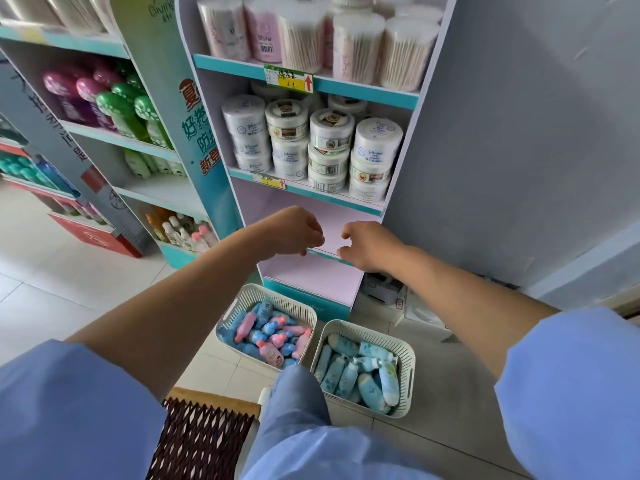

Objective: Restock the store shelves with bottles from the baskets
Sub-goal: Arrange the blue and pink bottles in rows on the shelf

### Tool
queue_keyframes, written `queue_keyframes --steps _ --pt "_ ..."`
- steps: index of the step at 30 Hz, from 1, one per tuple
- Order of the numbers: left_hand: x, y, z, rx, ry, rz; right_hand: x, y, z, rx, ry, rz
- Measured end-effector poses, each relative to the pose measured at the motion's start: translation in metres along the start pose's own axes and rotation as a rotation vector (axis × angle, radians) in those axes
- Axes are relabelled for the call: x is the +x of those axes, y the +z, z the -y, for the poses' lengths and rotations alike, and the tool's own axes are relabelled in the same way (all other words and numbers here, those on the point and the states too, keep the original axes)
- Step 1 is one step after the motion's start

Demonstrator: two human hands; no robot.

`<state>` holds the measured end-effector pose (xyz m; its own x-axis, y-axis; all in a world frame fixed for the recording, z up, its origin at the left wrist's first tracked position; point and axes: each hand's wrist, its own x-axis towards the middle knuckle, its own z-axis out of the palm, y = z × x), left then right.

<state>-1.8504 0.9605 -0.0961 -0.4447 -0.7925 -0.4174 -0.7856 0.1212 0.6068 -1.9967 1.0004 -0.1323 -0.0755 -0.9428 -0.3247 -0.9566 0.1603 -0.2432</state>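
Note:
Two white slotted baskets stand on the floor below a narrow shelf unit. The left basket (242, 297) holds several pink and blue bottles (270, 353). The right basket (407, 344) holds several pale blue bottles (388, 379). Above them, the unit's bare lilac shelf (332, 223) has a teal front edge. My left hand (294, 232) and my right hand (367, 245) hover at that front edge, fingers loosely curled, holding nothing.
Higher shelves carry white round tubs (332, 129) and cotton-swab canisters (356, 46). A second shelf unit with green and purple bottles (114, 109) stands to the left. A grey wall (519, 133) is on the right. A brown woven mat (201, 441) lies on the tiled floor.

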Motion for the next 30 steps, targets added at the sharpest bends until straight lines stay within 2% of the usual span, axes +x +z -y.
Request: queue_keyframes --steps 12,18,25,30 --pt "0.033 -0.029 0.045 0.103 -0.068 0.023 0.062 0.024 0.032 -0.053 -0.063 0.159" --pt "0.091 -0.022 0.089 0.153 -0.087 0.133 0.11 0.054 0.047 -0.045 -0.048 0.213" --pt "0.193 -0.024 0.189 0.326 0.008 0.286 0.228 0.155 0.069 -0.055 0.06 0.342" --pt "0.275 0.008 0.274 0.433 0.044 0.406 0.296 0.247 0.073 0.015 0.157 0.33"
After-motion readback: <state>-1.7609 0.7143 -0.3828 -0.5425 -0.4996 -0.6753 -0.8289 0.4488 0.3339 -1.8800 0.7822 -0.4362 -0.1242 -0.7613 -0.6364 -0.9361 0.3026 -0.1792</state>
